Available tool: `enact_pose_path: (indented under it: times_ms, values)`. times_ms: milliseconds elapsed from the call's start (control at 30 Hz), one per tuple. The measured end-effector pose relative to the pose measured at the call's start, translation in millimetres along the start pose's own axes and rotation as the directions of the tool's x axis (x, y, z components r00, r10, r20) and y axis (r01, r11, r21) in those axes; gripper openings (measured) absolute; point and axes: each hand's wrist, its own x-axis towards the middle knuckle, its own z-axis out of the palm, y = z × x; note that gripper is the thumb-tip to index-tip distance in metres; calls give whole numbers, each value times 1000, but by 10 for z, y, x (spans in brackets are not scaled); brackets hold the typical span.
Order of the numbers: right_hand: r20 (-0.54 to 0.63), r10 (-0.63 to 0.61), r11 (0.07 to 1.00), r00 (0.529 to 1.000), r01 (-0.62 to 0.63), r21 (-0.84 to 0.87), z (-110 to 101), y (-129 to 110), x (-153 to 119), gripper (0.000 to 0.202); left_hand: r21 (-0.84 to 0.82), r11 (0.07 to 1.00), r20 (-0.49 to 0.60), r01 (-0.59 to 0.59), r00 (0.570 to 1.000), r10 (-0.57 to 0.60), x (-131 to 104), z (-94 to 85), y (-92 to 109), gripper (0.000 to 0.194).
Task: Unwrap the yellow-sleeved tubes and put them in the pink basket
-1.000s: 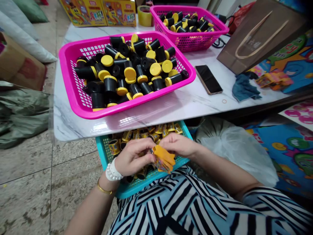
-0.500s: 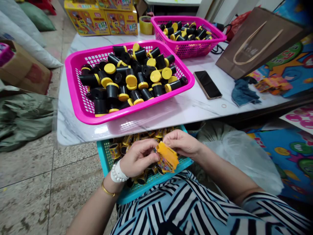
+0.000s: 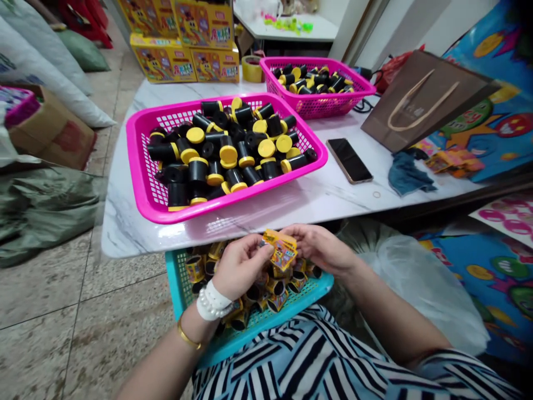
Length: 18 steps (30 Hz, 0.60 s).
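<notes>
My left hand [image 3: 241,264], with a white band and pearl bracelet at its wrist, pinches a small stack of yellow printed paper labels [image 3: 282,250] between thumb and fingers. The printed face is turned up toward me. At the stack's right edge, my right hand [image 3: 318,247] has its fingers curled against the labels; some fingertips are hidden behind them. Both hands are above a teal basket [image 3: 177,283] holding many small black cylinders wrapped in yellow printed paper [image 3: 277,288]. The basket sits below the table's front edge.
On the marble-patterned table [image 3: 125,233] stand two pink baskets [image 3: 137,191] [image 3: 362,91] of black canisters with yellow lids. A phone [image 3: 348,160], blue cloth [image 3: 410,173], brown paper bag [image 3: 425,100], tape roll [image 3: 252,69] and yellow boxes [image 3: 164,60] are there too.
The stack of labels has turned so its printed face shows more, and it sits slightly higher. My right hand's pinch on the stack's top has loosened and moved to its right side.
</notes>
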Motion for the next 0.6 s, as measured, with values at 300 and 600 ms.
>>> enact_pose_path:
  times_ms: [300,600]
  values:
    - [-230,-457,727,859,212,-653,-681,-840,243,44,55,992,-32,-113,993,115,793,344,521,43]
    - [-220,-741,296,635,14,-955,-1057,-825,342,42,-106,993,-298,-51,955,17,854,-41,241,41]
